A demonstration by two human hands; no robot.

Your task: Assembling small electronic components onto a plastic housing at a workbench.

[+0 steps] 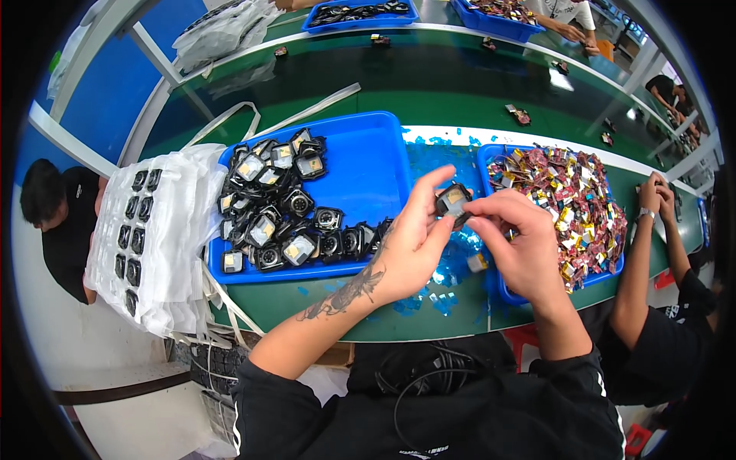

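Observation:
Between my hands is a small black square watch case (454,199) with a grey face, tilted up over the table. My left hand (406,249) grips it from the left between thumb and fingers. At its right edge, the thumb and forefinger of my right hand (527,241) pinch together; whether a film or small part is between them is hidden. To the left, a blue tray (364,157) holds a heap of similar watch cases (280,203). On the right, a second blue tray (484,162) is full of small red circuit boards with silver and yellow parts (571,211).
Blue film scraps (441,295) and a small pale piece (478,263) lie under my hands. Stacked white plastic trays (165,238) with watch cases stand at far left. Beyond runs a green conveyor (429,80) with scattered boards. A co-worker's hands (653,195) are at right.

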